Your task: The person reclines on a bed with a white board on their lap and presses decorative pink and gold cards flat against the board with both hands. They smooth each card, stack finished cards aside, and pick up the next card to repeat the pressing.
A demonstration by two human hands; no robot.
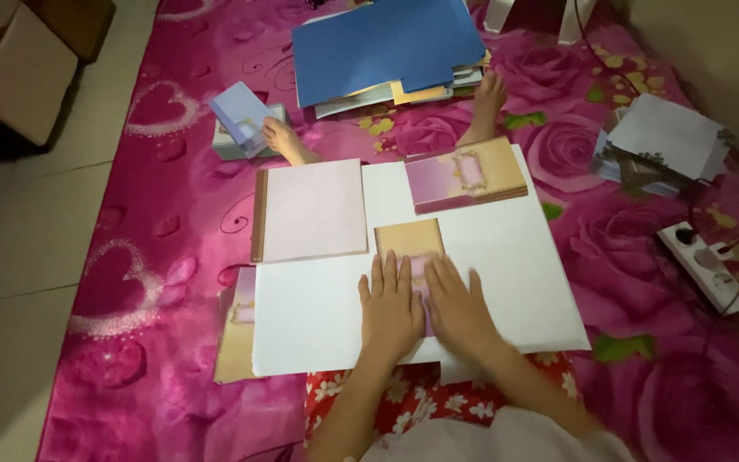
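Hands lie side by side, palms down, on a small tan and purple printed card that rests on a large white paper board; the left hand and the right hand have their fingers spread flat and pressed on the card, gripping nothing. The card's tan upper edge shows beyond the fingertips, near the middle of the white board. On the board's far left corner lies a pale pink square sheet with a brown edge strip; on its far right corner sits a purple and tan stack of cards with a framed window design. A tan printed sheet pokes out from under the board's left side. Beyond the board a pile of blue paper sheets lies on the pink rose-patterned blanket, and a white power strip lies to the board's right.
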